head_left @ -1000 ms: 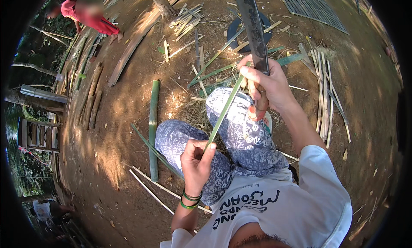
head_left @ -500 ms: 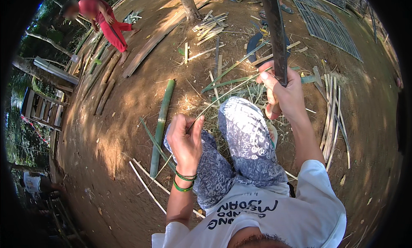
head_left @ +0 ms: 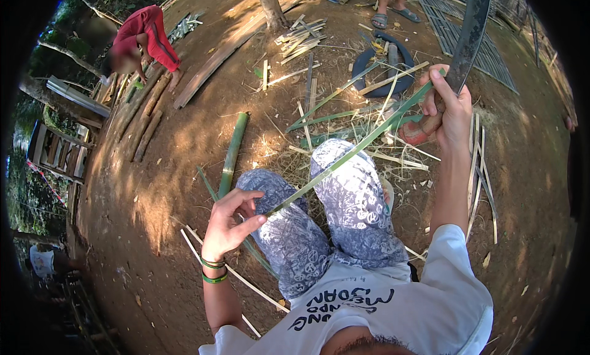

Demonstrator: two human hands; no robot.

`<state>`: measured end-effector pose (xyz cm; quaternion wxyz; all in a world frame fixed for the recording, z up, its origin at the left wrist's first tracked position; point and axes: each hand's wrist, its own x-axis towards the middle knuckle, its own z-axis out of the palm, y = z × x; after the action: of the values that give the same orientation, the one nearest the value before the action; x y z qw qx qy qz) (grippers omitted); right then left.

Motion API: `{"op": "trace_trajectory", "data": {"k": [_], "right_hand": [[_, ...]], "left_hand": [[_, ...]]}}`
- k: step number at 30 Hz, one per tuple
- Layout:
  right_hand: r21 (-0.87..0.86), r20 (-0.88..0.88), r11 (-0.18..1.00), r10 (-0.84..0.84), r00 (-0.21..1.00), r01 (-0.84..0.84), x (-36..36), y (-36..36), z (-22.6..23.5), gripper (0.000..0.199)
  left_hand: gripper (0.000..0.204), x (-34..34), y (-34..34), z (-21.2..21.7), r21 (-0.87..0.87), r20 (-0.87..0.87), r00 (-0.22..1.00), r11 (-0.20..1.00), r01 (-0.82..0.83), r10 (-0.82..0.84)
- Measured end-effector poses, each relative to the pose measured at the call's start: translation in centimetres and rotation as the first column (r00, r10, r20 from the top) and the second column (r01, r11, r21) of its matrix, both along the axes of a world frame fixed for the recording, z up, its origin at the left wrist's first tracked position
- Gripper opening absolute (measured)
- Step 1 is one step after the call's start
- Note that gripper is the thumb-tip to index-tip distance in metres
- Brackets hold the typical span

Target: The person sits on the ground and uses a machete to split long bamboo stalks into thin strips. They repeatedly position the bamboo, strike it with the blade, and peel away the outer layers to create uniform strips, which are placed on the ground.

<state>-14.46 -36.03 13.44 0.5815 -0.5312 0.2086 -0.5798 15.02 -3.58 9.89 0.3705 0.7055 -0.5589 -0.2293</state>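
Left hand [head_left: 226, 226] and right hand [head_left: 453, 112] have drawn wider apart, green strip [head_left: 344, 160] slanting between them

Since half a second ago, the left hand has shifted outward, and the right one up toward the upper right of the frame. The strip now shows its broad face, and a person in red [head_left: 161, 37] at the upper left has bent over.

Running from left of centre to the upper right, the strip passes above the patterned trousers [head_left: 353, 198]. Its upper end is pinched by the right thumb and finger, while that same hand is clasped round a long dark knife [head_left: 472, 39], blade pointing to the top edge. The left thumb and fingers stand parted, the strip's lower end at the thumb tip; whether they touch, I cannot tell. Two bracelets [head_left: 214, 279] circle that wrist.

Left of the knees, a green bamboo tube [head_left: 232, 151] lies on the dirt. Pale sticks [head_left: 301, 40] are heaped near a tree trunk [head_left: 269, 8] at the top, with a dark ring [head_left: 359, 66] to their right. More pale strips [head_left: 477, 183] lie at the right, below the right hand. Sandalled feet [head_left: 393, 16] stand at the top edge, beside a slatted mat [head_left: 470, 51].
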Motion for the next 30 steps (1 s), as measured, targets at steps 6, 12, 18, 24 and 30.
{"op": "trace_trajectory", "data": {"k": [6,12,18,24,30], "right_hand": [[-0.070,-0.166,0.979,-0.200,0.966,0.191,0.2,-1.3,-0.9,0.028],[-0.138,-0.159,0.956,-0.280,0.947,0.259,0.9,-1.2,-0.8,0.024],[-0.044,-0.122,0.965,-0.264,0.957,0.260,1.3,0.0,-1.0,0.023],[-0.022,-0.189,0.972,-0.235,0.953,0.236,1.1,0.6,-3.0,0.031],[0.087,-0.272,0.982,-0.138,0.952,0.167,2.6,2.4,-5.0,0.039]], "left_hand": [[0.035,-2.4,-0.8,-1.7,-0.026,0.221,0.975,1.000,0.000,0.006],[0.018,-3.7,-1.4,-2.2,-0.083,0.196,0.942,0.962,-0.260,0.272],[0.021,-3.6,-2.5,-2.1,-0.319,0.350,0.777,0.846,-0.427,0.524],[0.018,-3.6,-3.8,-0.8,-0.565,0.247,0.657,0.656,-0.500,0.713],[0.018,-2.9,-4.0,-0.4,-0.605,0.138,0.640,0.576,-0.550,0.756]]}}
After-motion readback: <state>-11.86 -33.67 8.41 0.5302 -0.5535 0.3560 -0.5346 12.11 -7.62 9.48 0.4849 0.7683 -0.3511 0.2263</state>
